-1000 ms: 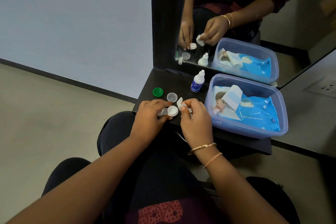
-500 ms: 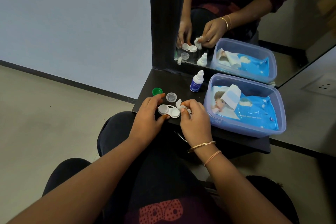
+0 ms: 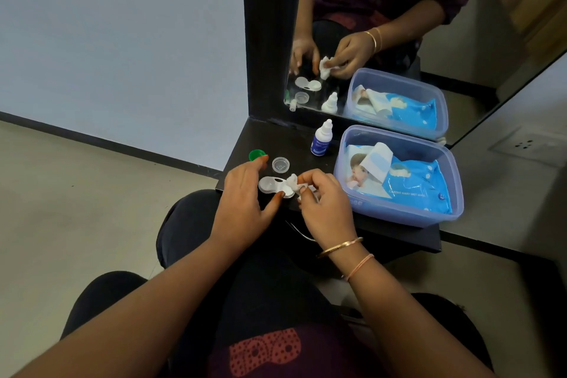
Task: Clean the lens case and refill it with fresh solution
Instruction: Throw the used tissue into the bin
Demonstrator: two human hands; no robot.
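The white two-well lens case (image 3: 270, 184) lies flat on the black shelf (image 3: 294, 144), both wells uncovered. My left hand (image 3: 245, 193) steadies it between thumb and forefinger, fingers spread around its left well. My right hand (image 3: 322, 202) pinches a small white wad of tissue (image 3: 293, 182) whose tip touches the case's right well. A clear cap (image 3: 280, 164) and a green cap (image 3: 256, 155) lie just behind the case. The small solution bottle (image 3: 321, 139), white top and blue label, stands upright farther back.
A translucent blue plastic box (image 3: 399, 218) holding a pack of wet wipes (image 3: 411, 184) fills the shelf's right half. A mirror (image 3: 399, 24) in a black frame rises behind the shelf and repeats the scene. My knees are under the shelf's front edge.
The lens case went from being held tilted in my left hand to lying flat on the shelf. My left fingers opened around it, and the tissue wad now touches its right well.
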